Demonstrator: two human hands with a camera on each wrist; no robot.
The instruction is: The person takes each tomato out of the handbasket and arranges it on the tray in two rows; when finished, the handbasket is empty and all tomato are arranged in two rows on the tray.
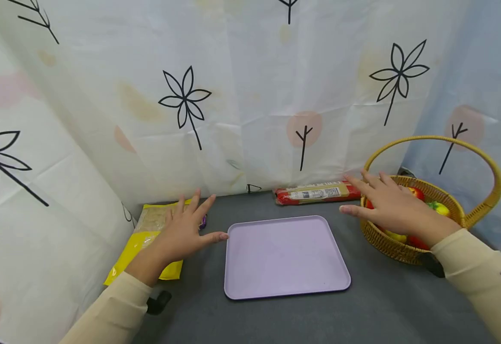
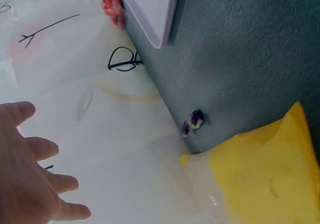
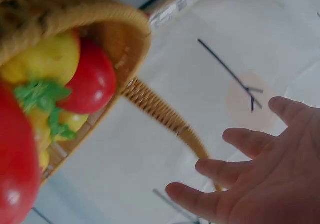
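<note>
— From the head camera, what are the hands doing?
— Both spread, holding nothing. The left hand [image 1: 183, 231] hovers over a yellow bag [image 1: 149, 239] beside the tray [image 1: 284, 255]; the right hand [image 1: 388, 205] hovers over the basket [image 1: 431, 224] of fruit, near a red packet [image 1: 316, 193].
— And the left wrist view?
— Fingers [image 2: 35, 184] splayed, apart from the bag [image 2: 265, 179]; a small purple candy [image 2: 193, 122] lies by it.
— The right wrist?
— Open fingers [image 3: 240, 184] beside the basket's handle [image 3: 165, 115], fruit [image 3: 90, 79] untouched.

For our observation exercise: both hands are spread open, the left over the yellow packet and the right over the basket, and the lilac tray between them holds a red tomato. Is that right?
One detail is wrong: the lilac tray holds nothing, as the head view shows. The red fruit lies in the basket. The rest stands.
</note>
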